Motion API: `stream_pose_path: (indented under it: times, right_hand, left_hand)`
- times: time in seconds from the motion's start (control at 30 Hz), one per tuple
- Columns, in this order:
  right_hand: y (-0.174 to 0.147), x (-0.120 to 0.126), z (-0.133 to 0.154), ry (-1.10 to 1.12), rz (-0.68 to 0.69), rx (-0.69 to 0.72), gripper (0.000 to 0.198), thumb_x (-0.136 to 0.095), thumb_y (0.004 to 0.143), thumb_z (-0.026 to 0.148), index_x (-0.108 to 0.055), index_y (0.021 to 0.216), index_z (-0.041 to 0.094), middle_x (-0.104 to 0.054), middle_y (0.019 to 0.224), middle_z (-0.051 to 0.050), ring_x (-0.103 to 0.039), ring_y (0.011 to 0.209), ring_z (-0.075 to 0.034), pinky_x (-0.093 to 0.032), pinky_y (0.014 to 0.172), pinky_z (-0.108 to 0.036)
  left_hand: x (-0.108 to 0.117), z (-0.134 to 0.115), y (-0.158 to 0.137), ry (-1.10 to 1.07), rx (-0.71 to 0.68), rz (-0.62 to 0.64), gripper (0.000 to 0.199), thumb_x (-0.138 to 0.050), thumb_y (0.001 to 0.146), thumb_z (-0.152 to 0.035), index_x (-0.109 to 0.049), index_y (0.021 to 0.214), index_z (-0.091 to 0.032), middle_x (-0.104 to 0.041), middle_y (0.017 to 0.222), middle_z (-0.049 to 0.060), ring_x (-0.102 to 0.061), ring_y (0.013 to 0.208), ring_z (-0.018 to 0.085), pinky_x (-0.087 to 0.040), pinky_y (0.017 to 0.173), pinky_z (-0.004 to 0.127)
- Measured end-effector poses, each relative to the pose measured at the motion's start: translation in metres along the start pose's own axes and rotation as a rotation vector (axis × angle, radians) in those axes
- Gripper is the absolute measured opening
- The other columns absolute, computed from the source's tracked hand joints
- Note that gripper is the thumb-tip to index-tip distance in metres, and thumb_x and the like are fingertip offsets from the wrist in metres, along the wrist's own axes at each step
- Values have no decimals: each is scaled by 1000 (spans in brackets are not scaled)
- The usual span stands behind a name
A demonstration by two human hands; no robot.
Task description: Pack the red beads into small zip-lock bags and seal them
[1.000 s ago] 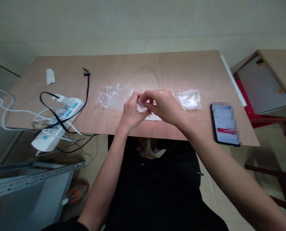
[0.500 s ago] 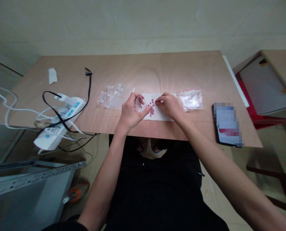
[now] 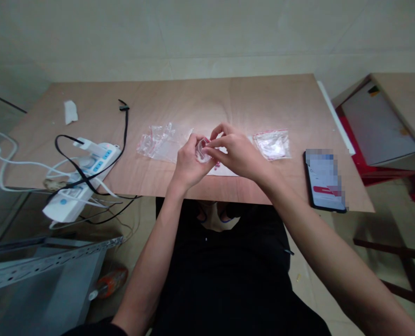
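My left hand (image 3: 188,161) is curled round a small clear plastic bag (image 3: 201,150), its mouth rounded open and facing up. My right hand (image 3: 230,147) reaches across from the right, thumb and fingertips together at the bag's mouth. Whatever those fingertips may hold is too small to make out. Beneath the hands lies a white sheet of paper (image 3: 224,171), largely covered by them. A few small round pink pieces (image 3: 217,165) show on it between my hands; others are hidden by my right hand.
Left of my hands lie empty clear bags (image 3: 158,142); a red-edged zip bag (image 3: 272,143) lies to the right. A phone (image 3: 324,179) rests near the table's right front. A power strip (image 3: 81,182) with tangled cables and a white scrap (image 3: 71,112) are at left.
My right hand has moved left, from beside the pink pieces to the bag's mouth, and now covers most of the pieces. My left hand keeps hold of the bag. The view has shifted slightly.
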State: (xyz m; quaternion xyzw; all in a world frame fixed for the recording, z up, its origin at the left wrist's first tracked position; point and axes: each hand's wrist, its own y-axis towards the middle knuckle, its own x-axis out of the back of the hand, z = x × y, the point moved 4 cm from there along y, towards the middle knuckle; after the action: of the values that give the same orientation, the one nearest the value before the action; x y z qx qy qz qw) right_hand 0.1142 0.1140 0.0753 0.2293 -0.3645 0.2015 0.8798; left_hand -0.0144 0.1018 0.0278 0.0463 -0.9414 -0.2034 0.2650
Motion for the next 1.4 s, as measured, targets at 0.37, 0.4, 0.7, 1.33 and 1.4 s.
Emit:
stream_pose_path:
  times: [0.37,0.4,0.7,1.33,1.4]
  right_hand:
    - [-2,5,-12,309,-112,-85,20,-68,84,31,-69,76,13,-67,73,-3,-59,63,-11,-48,63,-26]
    - [-3,6,-14,347,-144,-90,18,-69,83,31,-68,78,13,-67,72,-3,-59,63,-11,-48,63,-25]
    - [-14,-4,-24,715,-128,-251,43,-76,72,51,-71,91,13,-67,70,-3,-58,60,-11,-48,54,-24]
    - [-44,10,-31,800,-354,-360,32,-86,61,43,-69,64,17,-65,58,1,-58,56,-10,-47,57,-25]
    - [-44,10,-30,786,-336,-353,31,-85,63,44,-70,66,17,-66,60,0,-58,56,-10,-47,57,-25]
  left_hand:
    - [24,2,6,-272,49,27,28,-63,83,-48,-54,96,-24,-58,80,0,-60,75,13,-51,67,27]
    - [26,2,6,-290,66,0,27,-60,85,-49,-56,92,-23,-60,78,0,-61,73,13,-51,67,27]
    - [5,-6,-7,-452,114,-152,32,-71,79,-50,-64,77,-20,-68,70,0,-64,64,11,-54,62,25]
    - [-15,-11,-7,-613,195,33,28,-74,76,-42,-68,79,-15,-69,70,1,-63,59,9,-52,56,20]
    - [-15,-13,-7,-596,175,33,27,-73,78,-41,-69,79,-15,-70,71,1,-64,60,9,-52,57,21]
